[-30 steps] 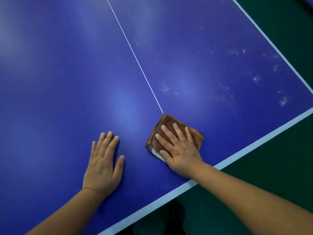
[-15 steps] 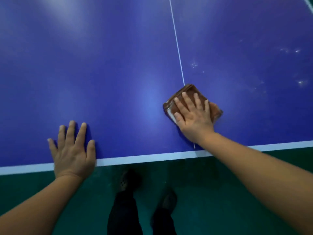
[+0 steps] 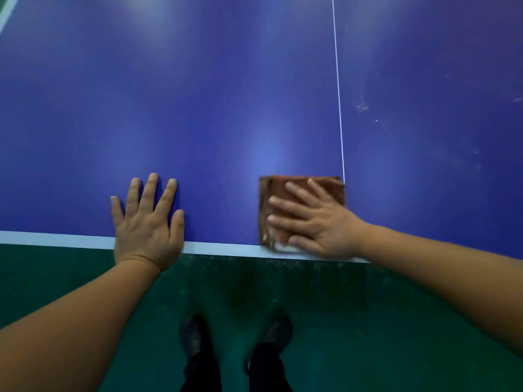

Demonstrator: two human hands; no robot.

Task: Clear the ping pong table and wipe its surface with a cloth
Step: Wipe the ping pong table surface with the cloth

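Fingers (image 3: 291, 205) of the right hand (image 3: 317, 224) lie straight and a little spread, pressing flat on a folded brown cloth (image 3: 325, 185) at the near edge of the blue table (image 3: 198, 108), just left of the thin white centre line (image 3: 338, 94). That cloth looks soft and light, likely to bunch or slide, so a flat palm over its middle seems the sensible hold. Over to the left, well apart, the left hand (image 3: 147, 224) rests flat with fingers splayed, wrist over the white border, bracing. Beyond the right fingertips and off to their right, pale dusty specks (image 3: 361, 106) dot the surface, not yet wiped. Both forearms reach in from below, shoes (image 3: 195, 335) on green floor (image 3: 368, 321).
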